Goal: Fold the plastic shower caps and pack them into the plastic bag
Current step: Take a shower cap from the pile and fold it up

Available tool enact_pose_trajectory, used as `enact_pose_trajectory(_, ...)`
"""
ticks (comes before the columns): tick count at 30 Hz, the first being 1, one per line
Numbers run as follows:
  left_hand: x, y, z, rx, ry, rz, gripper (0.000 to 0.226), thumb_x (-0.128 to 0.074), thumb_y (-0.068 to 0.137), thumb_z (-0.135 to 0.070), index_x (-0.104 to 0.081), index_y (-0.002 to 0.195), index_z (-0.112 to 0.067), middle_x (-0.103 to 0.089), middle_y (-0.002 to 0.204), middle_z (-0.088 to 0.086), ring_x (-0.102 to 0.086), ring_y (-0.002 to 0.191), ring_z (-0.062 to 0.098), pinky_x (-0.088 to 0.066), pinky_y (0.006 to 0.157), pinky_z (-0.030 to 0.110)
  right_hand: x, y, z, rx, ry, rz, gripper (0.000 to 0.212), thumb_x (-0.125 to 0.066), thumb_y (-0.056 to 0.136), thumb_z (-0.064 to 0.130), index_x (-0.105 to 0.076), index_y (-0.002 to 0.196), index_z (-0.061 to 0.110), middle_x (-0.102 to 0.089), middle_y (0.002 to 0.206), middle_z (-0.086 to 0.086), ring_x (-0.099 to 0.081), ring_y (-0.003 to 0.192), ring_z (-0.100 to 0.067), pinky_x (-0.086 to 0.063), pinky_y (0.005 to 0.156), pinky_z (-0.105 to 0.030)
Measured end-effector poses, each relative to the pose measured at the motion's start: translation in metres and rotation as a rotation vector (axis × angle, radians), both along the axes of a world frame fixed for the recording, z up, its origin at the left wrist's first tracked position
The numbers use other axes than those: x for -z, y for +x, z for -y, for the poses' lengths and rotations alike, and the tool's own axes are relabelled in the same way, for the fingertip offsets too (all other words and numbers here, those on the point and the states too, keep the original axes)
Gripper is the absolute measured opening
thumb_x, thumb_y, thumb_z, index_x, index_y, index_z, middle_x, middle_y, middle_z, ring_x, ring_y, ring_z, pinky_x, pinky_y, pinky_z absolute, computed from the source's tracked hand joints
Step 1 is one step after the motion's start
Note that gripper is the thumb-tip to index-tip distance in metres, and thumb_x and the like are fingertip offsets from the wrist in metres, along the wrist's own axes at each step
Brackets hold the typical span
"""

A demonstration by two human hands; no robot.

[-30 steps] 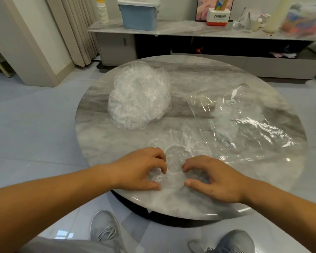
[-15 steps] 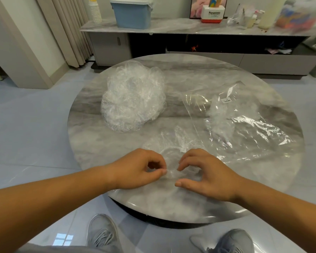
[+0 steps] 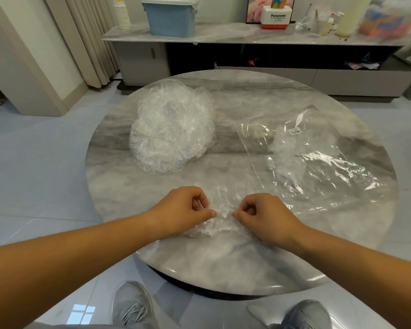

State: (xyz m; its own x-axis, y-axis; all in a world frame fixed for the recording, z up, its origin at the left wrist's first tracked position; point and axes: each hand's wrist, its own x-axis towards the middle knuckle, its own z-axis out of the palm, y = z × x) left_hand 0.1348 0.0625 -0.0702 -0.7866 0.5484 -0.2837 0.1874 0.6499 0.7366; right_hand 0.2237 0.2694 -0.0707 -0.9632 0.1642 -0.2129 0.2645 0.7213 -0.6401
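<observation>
Shoes point(image 3: 131, 302) in grey show on the floor below the near rim of the round marble surface point(image 3: 223, 264). Just past that rim, the left hand point(image 3: 183, 210) and the right hand point(image 3: 263, 214) sit close together, knuckles up, with one crumpled shower cap point(image 3: 220, 213) between them. On each hand the fingers point(image 3: 210, 213) are curled in and pinch the cap's gathered film against the thumb. The cap lies bunched into a short band that runs left to right, from one pinch to the other, and it rests on the surface.

Farther out and to the right, the plastic bag point(image 3: 318, 167) lies flat with what look like packed caps point(image 3: 287, 148) inside. It is nearer the right hand, so that hand would likely carry the folded cap across. Which edge is the bag's mouth I cannot tell. Farther out on the left, well apart from the bag, sits the pile of loose caps point(image 3: 171, 129). Beyond the surface stands a low sideboard point(image 3: 223, 34) with a blue box point(image 3: 171, 17) on it.
</observation>
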Motion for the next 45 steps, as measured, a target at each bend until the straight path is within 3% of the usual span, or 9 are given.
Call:
enact_pose_trajectory(9, -0.011, -0.001, -0.007, 0.062, -0.257, -0.314, 0.064, -0.079, 0.080, -0.046, -0.046, 0.132, -0.030, -0.052, 0.088, -0.011, -0.055, 0.079, 0.007, -0.041, 0.065, 0.027, -0.009, 0.000, 0.002, 0.019, 0.091, -0.011, 0.048, -0.082, 0.082, 0.035, -0.046, 0.111, 0.025, -0.064, 0.080, 0.006, -0.061, 0.073, -0.009, -0.048, 0.063, -0.026)
enact_pose_trajectory(15, -0.027, 0.002, -0.020, -0.038, -0.029, 0.058, 0.100, -0.086, 0.077, -0.034, -0.026, 0.156, -0.026, -0.072, 0.083, -0.002, -0.068, 0.067, 0.006, -0.048, 0.057, 0.017, -0.025, -0.007, 0.006, 0.215, -0.227, -0.076, 0.070, -0.076, 0.089, 0.027, -0.034, 0.145, 0.024, -0.073, 0.079, 0.002, -0.066, 0.063, -0.002, -0.047, 0.060, -0.019)
enact_pose_trajectory(19, -0.022, 0.005, -0.021, -0.171, 0.195, 0.437, 0.102, -0.075, 0.088, -0.006, -0.007, 0.161, -0.026, -0.073, 0.099, 0.021, -0.075, 0.085, 0.028, -0.063, 0.074, 0.038, -0.032, -0.007, 0.011, 0.331, -0.789, 0.138, 0.078, -0.065, 0.097, 0.016, -0.017, 0.157, 0.030, -0.077, 0.091, -0.016, -0.070, 0.065, -0.024, -0.053, 0.050, -0.031)
enact_pose_trajectory(24, -0.024, -0.006, -0.016, -0.274, 0.307, 0.755, 0.063, -0.060, 0.099, -0.016, -0.031, 0.154, -0.027, -0.071, 0.110, 0.023, -0.075, 0.094, 0.032, -0.061, 0.084, 0.050, -0.028, -0.009, 0.005, 0.365, -0.884, 0.212, 0.027, -0.062, 0.101, 0.022, -0.053, 0.119, 0.005, -0.072, 0.105, -0.027, -0.072, 0.070, -0.031, -0.059, 0.057, -0.037)
enact_pose_trajectory(29, -0.025, -0.014, -0.009, -0.291, 0.395, 0.894, 0.032, -0.060, 0.097, -0.035, -0.059, 0.111, -0.006, -0.072, 0.108, 0.023, -0.071, 0.105, 0.037, -0.058, 0.090, 0.054, -0.026, 0.001, 0.001, 0.197, -0.705, 0.053, 0.029, -0.063, 0.099, 0.030, -0.064, 0.091, 0.001, -0.076, 0.090, -0.015, -0.071, 0.076, -0.027, -0.061, 0.068, -0.043)
enact_pose_trajectory(34, -0.020, -0.015, -0.009, -0.348, 0.397, 0.741, 0.035, -0.075, 0.089, -0.027, -0.056, 0.102, 0.000, -0.068, 0.080, 0.015, -0.075, 0.081, 0.031, -0.064, 0.067, 0.036, -0.014, 0.020, -0.004, -0.227, -0.103, -0.083, 0.045, -0.047, 0.090, 0.065, -0.070, 0.083, 0.028, -0.066, 0.082, 0.006, -0.062, 0.078, -0.007, -0.048, 0.071, -0.023)
enact_pose_trajectory(39, -0.013, -0.016, -0.004, -0.253, 0.127, 0.391, 0.037, -0.089, 0.075, -0.025, -0.057, 0.082, -0.007, -0.069, 0.067, 0.015, -0.065, 0.053, 0.021, -0.055, 0.050, 0.027, -0.006, 0.023, -0.009, -0.391, 0.071, -0.100, 0.051, -0.033, 0.099, 0.058, -0.048, 0.064, 0.024, -0.053, 0.073, 0.006, -0.051, 0.086, -0.003, -0.035, 0.073, -0.018)
enact_pose_trajectory(42, -0.007, -0.015, -0.002, -0.167, -0.028, 0.221, 0.045, -0.092, 0.069, -0.035, -0.055, 0.077, -0.011, -0.066, 0.065, 0.010, -0.060, 0.053, 0.017, -0.052, 0.050, 0.028, -0.003, 0.022, -0.010, -0.422, 0.126, -0.077, 0.051, -0.026, 0.098, 0.061, -0.045, 0.063, 0.029, -0.049, 0.079, 0.008, -0.048, 0.088, 0.001, -0.033, 0.075, -0.017)
enact_pose_trajectory(45, -0.005, -0.012, -0.002, -0.073, -0.247, -0.055, 0.058, -0.089, 0.065, -0.054, -0.054, 0.096, -0.020, -0.063, 0.089, -0.003, -0.061, 0.075, 0.012, -0.053, 0.067, 0.031, -0.004, 0.020, -0.009, -0.462, 0.167, -0.060, 0.051, -0.024, 0.099, 0.058, -0.044, 0.064, 0.028, -0.048, 0.078, 0.007, -0.045, 0.089, 0.002, -0.031, 0.075, -0.016)
